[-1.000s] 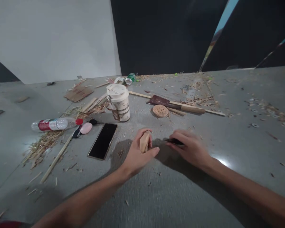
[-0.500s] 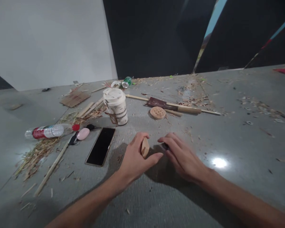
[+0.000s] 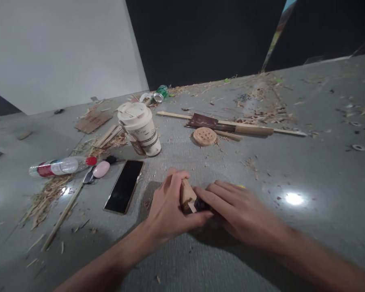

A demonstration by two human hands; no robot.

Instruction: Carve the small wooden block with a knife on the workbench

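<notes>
My left hand (image 3: 167, 202) is closed around a small wooden block (image 3: 187, 191), with the thumb stretched along its near side. Wrapped in my right hand (image 3: 231, 207) is a black tool (image 3: 201, 205), mostly covered by the fingers. A bit of yellow shows past the knuckles, perhaps its other end. The tool's front end meets the block, where a pale shiny patch shows; I cannot tell if it is a blade. A black phone (image 3: 124, 186) lies left of my left hand, and a round carved wooden disc (image 3: 205, 136) lies beyond both hands.
A lidded paper cup (image 3: 140, 129) stands behind the phone. A plastic bottle (image 3: 61, 166), a pink oval object (image 3: 101, 169) and straw lie left. Farther back are a green can (image 3: 161, 93), a cardboard piece (image 3: 93, 121), and a brown-bladed cleaver (image 3: 202, 121) by thin sticks and shavings.
My right hand has come left to the block, bringing the black tool against it. The left hand still holds the block. The view has shifted and tilted slightly.
</notes>
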